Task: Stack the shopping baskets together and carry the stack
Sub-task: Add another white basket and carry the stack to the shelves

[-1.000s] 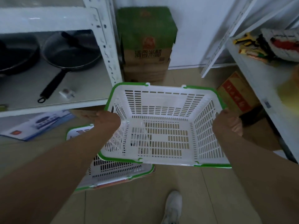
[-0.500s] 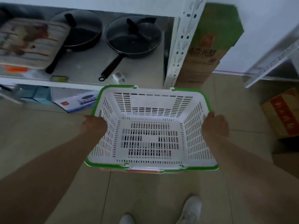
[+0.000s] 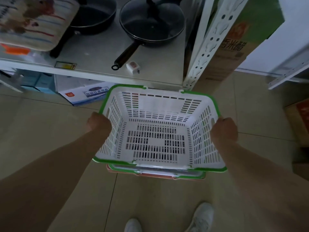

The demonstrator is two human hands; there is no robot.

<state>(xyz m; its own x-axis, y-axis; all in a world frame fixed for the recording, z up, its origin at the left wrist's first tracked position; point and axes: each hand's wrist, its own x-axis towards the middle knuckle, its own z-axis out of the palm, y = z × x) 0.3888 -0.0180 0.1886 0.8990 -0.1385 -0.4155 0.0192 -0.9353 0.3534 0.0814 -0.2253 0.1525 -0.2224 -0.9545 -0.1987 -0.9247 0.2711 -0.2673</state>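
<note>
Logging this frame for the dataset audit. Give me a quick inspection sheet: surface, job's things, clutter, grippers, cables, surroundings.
Surface: tiled floor, bare where visible.
Job's things: white basket with green rim held level; below its near edge show a second green rim and an orange rim, so baskets lie beneath it.
Clutter: two dark pans and a small white item on the shelf; a blue-and-white box below.
Grippers: left hand and right hand each closed on a basket side.
Cables: nothing seen.
Surroundings: white rack post, green-and-brown carton, white shoes.
</note>
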